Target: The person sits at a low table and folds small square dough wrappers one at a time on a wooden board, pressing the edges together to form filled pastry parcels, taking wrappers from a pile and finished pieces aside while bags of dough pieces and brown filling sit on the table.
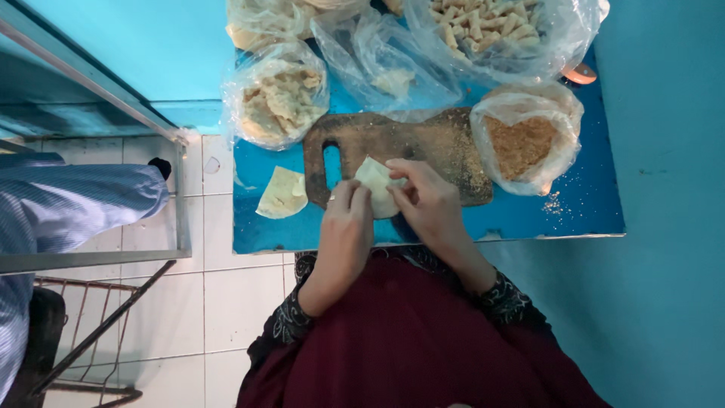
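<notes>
- Leftmost, a blue striped sleeve (68, 200) fills the left edge.
- Left of centre, a clear bag of pale wrappers (278, 97); below it a loose wrapper (282, 193).
- Centre, left hand (346, 227) and right hand (427, 200) both pinch a folded wrapper (375, 181) over the wooden board (423, 140).
- Right, a clear bag of brown crumbs (525, 143).
</notes>
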Motion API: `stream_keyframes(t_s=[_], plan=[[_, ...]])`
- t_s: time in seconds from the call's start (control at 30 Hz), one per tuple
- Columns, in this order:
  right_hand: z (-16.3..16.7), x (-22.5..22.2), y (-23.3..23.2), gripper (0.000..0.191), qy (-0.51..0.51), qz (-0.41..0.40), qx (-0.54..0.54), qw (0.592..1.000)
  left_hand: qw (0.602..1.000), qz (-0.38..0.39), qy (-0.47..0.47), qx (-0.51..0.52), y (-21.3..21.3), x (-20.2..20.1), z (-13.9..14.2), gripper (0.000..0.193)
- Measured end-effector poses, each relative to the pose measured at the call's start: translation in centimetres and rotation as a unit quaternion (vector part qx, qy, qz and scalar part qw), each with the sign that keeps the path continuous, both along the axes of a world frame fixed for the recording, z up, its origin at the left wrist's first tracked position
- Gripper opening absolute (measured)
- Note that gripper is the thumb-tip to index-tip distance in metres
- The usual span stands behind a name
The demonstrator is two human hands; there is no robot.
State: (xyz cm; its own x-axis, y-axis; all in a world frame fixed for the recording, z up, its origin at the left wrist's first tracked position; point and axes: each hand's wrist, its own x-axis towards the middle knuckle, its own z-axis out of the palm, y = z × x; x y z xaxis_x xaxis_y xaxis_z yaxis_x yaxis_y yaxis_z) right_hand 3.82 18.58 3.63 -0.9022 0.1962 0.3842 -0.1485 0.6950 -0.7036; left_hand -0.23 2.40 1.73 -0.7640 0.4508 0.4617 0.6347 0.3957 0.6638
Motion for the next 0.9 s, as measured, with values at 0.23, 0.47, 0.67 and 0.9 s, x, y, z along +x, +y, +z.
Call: stream_keyframes(t_s=[0.23,0.47,0.67,0.9], plan=[[1.0,0.4,-0.2,0.037,-0.006,-0.014,0.079,0.997,0.991,0.037,0.046,-0.116,0.3,0.0,0.7,0.018],[3.3,-0.4,2.9,0.042,0.024,0.01,0.271,0.962,0.962,0.055,0.179,-0.201,0.3,0.0,0.5,0.033],[3.4,-1.0,3.9,0.05,0.037,0.077,0.482,0.872,0.951,0.057,0.195,-0.233,0.5,0.8,-0.8,0.042],[4.7,-0.9,4.8,0.041,-0.006,0.085,0.593,0.801,0.948,0.072,0.215,-0.224,0.7,1.0,-1.6,0.045]])
